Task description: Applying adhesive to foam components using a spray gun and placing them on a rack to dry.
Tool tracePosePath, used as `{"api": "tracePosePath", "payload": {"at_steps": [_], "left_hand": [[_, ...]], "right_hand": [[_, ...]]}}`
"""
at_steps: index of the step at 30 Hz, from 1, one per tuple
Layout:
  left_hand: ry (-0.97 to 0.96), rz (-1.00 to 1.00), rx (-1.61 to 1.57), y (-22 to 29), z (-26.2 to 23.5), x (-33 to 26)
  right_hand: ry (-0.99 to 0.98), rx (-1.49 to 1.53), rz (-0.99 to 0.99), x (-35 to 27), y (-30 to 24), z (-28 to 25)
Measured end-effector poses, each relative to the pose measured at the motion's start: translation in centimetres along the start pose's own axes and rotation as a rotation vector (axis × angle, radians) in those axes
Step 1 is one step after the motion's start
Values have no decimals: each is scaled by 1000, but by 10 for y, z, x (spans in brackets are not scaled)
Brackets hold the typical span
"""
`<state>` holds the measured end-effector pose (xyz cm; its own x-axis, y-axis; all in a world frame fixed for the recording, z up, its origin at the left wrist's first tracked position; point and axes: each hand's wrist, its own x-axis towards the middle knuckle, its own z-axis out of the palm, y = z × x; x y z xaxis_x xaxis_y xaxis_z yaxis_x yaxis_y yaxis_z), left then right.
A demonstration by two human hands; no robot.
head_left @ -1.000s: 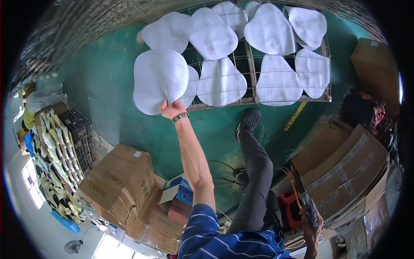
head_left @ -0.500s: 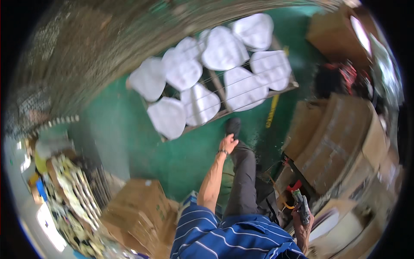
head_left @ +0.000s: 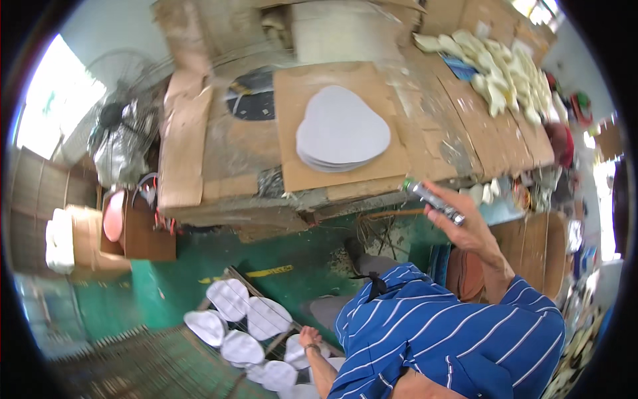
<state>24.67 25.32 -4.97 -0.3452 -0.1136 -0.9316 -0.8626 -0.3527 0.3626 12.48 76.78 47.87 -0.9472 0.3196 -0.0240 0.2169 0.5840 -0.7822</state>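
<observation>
My right hand (head_left: 462, 216) is closed around a short silver-and-dark cylindrical tool (head_left: 435, 201) with a green end; its exact kind is unclear. That hand is held up by the near edge of a cardboard-covered table (head_left: 242, 156). On the table, a stack of white rounded-triangular sheets (head_left: 342, 126) lies on a square piece of cardboard (head_left: 292, 100). My left hand (head_left: 310, 336) hangs low with loosely bent fingers and nothing visible in it. Below or beside it, several white pads (head_left: 268, 318) rest on a wire rack (head_left: 240, 278) near the floor.
Cream-coloured pieces (head_left: 505, 73) are heaped at the table's far right. A black oval piece (head_left: 252, 93) lies left of the stack. A cardboard box (head_left: 149, 233) stands at the left, and a fan (head_left: 111, 114) behind it. Another open carton (head_left: 531, 249) is at my right.
My view has swung from the floor rack to the table, and the rack now shows at lower left. My right hand has come up with the tool; my left still hangs low.
</observation>
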Motion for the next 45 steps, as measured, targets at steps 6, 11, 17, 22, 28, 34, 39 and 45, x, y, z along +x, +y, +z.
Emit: {"api": "tracePosePath", "payload": {"at_steps": [6,11,17,22,28,34,39,45], "left_hand": [[65,-77,301,36,57,-20],[-297,-62,88,73,114,-21],[-18,64,523,106,172,-42],[-29,55,594,132,179,-38],[-14,3,710,156,179,-28],[-17,11,717,177,195,-18],[-66,73,701,180,209,-7],[-80,87,672,178,210,0]], "right_hand": [[211,-7,17,1,40,-70],[-9,34,-49,6,64,-92],[227,39,-87,30,76,-97],[142,62,-38,22,69,-93],[78,-10,14,9,70,-98],[273,-18,88,3,71,-107],[-2,43,21,8,60,-97],[-47,64,-130,43,48,-78]]}}
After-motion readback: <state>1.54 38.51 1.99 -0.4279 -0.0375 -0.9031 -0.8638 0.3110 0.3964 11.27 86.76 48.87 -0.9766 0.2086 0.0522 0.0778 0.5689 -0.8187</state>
